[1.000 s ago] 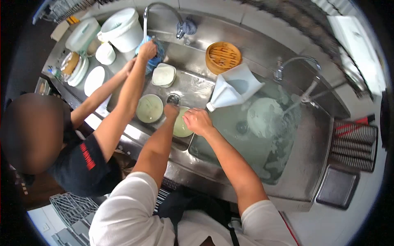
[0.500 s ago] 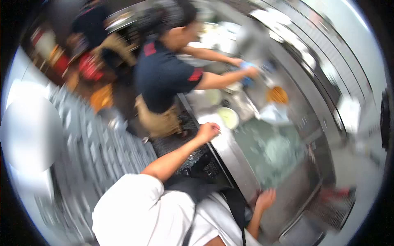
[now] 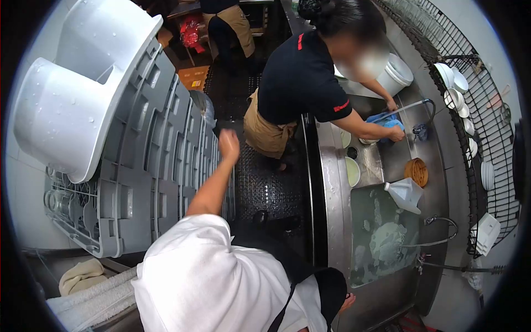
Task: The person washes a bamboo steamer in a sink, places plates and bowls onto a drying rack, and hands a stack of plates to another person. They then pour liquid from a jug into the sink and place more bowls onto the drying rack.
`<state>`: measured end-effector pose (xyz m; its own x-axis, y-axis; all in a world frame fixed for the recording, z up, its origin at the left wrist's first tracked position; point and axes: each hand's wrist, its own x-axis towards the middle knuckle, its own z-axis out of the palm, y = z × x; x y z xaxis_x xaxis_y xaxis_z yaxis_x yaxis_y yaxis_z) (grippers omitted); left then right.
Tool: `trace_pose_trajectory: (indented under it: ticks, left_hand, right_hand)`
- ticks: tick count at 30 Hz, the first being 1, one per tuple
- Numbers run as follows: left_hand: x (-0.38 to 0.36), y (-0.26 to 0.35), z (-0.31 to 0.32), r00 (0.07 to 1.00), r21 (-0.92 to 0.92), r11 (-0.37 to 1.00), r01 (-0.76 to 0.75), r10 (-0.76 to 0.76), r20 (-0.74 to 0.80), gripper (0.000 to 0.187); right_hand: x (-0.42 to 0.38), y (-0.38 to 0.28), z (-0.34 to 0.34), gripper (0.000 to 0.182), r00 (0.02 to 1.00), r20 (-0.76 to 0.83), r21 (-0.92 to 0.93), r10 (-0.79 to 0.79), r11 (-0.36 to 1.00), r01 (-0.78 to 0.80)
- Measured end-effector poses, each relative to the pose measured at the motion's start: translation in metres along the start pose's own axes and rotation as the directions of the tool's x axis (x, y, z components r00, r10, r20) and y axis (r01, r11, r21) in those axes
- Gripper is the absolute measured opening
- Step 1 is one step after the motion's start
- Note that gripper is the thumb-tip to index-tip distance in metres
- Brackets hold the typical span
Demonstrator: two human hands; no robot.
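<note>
Grey racks [image 3: 157,160]: slotted plastic, stacked high, just left of the left hand [image 3: 229,146].
Steel sink [image 3: 338,227]: holding cloudy water, near the right hand [image 3: 348,302].

"Can you see the right grip [image 3: 348,302]?"
"Partly; the black apron [image 3: 333,290] hides the rest."
"And the left grip [image 3: 228,145]?"
"Blurred. The far person [image 3: 228,26] is cut off by the top edge."
</note>
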<state>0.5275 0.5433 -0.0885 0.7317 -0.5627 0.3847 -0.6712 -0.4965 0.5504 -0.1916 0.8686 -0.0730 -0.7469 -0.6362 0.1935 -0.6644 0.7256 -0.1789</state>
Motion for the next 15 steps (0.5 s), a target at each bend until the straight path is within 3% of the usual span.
trace_pose_trajectory:
  ticks: [1, 2, 3, 4, 5, 8, 9, 12, 15]
  left_hand:
    - [0.039, 0.007, -0.017, 0.971, 0.041, 0.980, -0.197, 0.201, -0.129, 0.009]
    - [0.078, 0.010, -0.030, 0.948, 0.130, 0.952, -0.278, 0.294, -0.125, 0.010]
    - [0.118, 0.009, -0.034, 0.936, 0.211, 0.938, -0.276, 0.312, -0.162, 0.011]
    - [0.149, 0.015, -0.052, 0.936, 0.358, 0.891, -0.279, 0.335, -0.105, 0.013]
    - [0.177, -0.004, -0.040, 0.951, 0.423, 0.881, -0.212, 0.285, -0.117, 0.014]
    - [0.212, 0.005, -0.055, 0.869, 0.778, 0.628, -0.011, 0.391, -0.303, 0.017]
    - [0.215, 0.017, -0.062, 0.980, 0.701, 0.711, -0.057, 0.173, -0.096, 0.019]
    - [0.192, 0.014, -0.031, 0.957, 0.436, 0.875, -0.212, 0.277, -0.090, 0.016]
    - [0.106, 0.021, -0.007, 0.977, 0.282, 0.939, -0.197, 0.165, 0.133, 0.017]
  right_hand:
    - [0.000, 0.003, 0.001, 0.035, 1.000, 0.006, -0.002, -0.008, 1.000, 0.008]
    - [0.001, 0.000, 0.000, 0.035, 1.000, 0.010, -0.001, -0.015, 1.000, 0.015]
    - [0.003, -0.003, -0.002, 0.035, 0.999, 0.039, -0.016, 0.005, 1.000, -0.004]
    - [0.003, -0.010, -0.009, 0.035, 0.997, 0.068, -0.030, 0.028, 0.999, -0.026]
    - [0.003, -0.017, -0.016, 0.034, 0.994, 0.097, -0.044, 0.053, 0.998, -0.049]
    - [0.001, -0.013, -0.013, 0.036, 0.999, 0.035, -0.071, -0.019, 0.997, 0.022]
    - [0.000, -0.011, -0.009, 0.035, 0.999, 0.022, -0.065, -0.025, 0.998, 0.026]
    - [-0.002, -0.017, -0.001, 0.033, 1.000, -0.022, -0.076, 0.021, 0.997, -0.022]
    - [-0.001, -0.022, 0.003, 0.031, 0.992, -0.070, -0.096, 0.110, 0.989, -0.116]
